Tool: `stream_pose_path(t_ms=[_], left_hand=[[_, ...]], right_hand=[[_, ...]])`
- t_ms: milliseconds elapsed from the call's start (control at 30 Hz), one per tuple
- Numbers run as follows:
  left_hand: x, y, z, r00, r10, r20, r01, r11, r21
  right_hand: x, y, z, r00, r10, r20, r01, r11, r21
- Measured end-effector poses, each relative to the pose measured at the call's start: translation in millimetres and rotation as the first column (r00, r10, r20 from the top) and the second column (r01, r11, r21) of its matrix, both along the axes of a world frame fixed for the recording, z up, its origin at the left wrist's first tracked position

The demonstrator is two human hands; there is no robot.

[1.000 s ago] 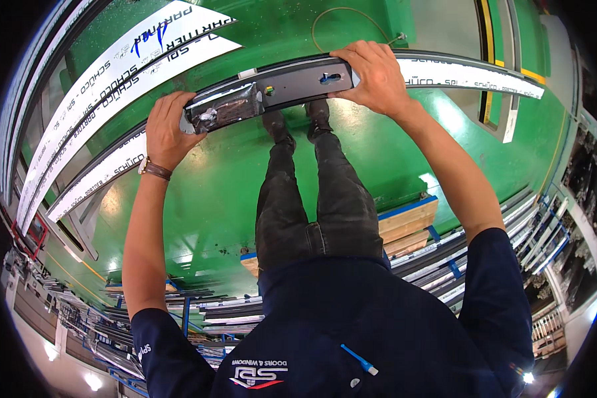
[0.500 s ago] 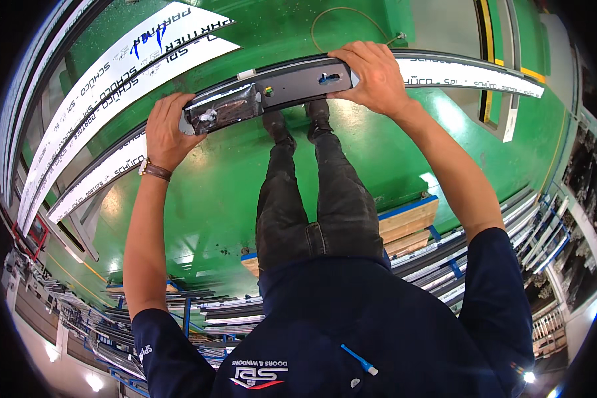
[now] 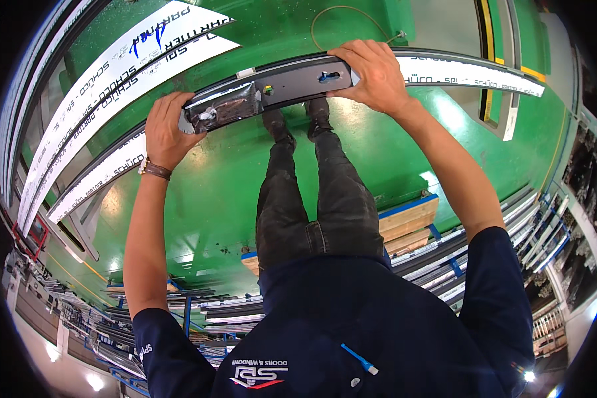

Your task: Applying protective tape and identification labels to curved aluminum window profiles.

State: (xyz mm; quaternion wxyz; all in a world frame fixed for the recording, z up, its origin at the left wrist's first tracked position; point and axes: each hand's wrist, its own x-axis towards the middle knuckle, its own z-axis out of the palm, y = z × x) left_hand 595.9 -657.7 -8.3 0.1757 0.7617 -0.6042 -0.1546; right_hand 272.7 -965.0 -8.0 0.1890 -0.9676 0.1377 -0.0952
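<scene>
In the head view, hardly any change is seen over the last second; a steady hold is suggested. Above the green floor (image 3: 212,179), the dark profile (image 3: 300,83) is clamped across its long edges by the fingers of the left hand (image 3: 167,129) and right hand (image 3: 377,78). A plastic packet (image 3: 232,106) (contents unclear) is carried nearer the left.

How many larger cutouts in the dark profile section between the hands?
2: one opening beside the plastic packet, one elongated slot near the right hand. Tiny dark dot between them not counted. Packet or hands may hide more.
</scene>
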Motion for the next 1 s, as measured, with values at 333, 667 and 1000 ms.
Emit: stream_pose_path(t_ms=[333, 667, 1000], left_hand=[[-0.7, 0.6, 0.2, 1.0, 0.019, 0.001, -0.019, 1.0, 0.022], [-0.2, 0.7, -0.3, 1.0, 0.012, -0.007, -0.012, 1.0, 0.013], [-1.1, -0.3, 1.2, 1.0, 0.008, 0.003, -0.008, 1.0, 0.017]], right_hand=[[-0.6, 0.5, -0.7, 1.0, -0.006, -0.025, 0.007, 1.0, 0.007], [-0.4, 1.5, 0.4, 0.999, -0.015, -0.04, 0.016, 1.0, 0.009], [-0.4, 2.3, 1.7, 0.998, -0.017, -0.059, 0.018, 1.0, 0.013]])
